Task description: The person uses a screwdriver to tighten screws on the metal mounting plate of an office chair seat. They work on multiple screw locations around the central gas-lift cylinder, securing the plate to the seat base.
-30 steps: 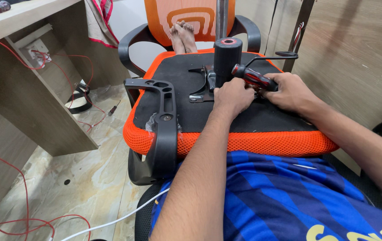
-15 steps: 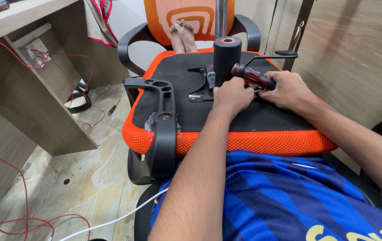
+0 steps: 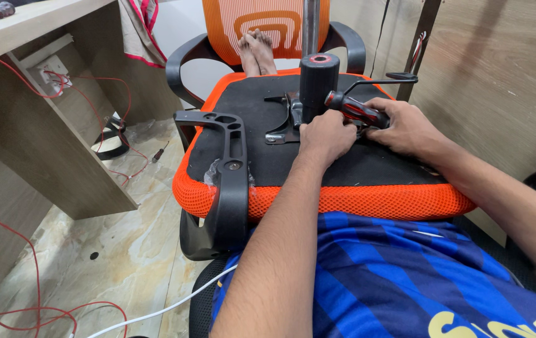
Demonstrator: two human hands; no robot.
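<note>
Bright, even indoor light, no hard glare. Soft shadows under the desk and below the orange seat. Floor tiles show a mild sheen, upper left esp. Sharp focus mid-frame around both hands; near forearm and blue shirt slightly soft. Wide-angle lens: edges bend, desk lines lean outward. No motion blur.

Upturned orange chair seat as work surface
Metal mechanism plate lies at its twelve o'clock; black armrest at nine.
</note>
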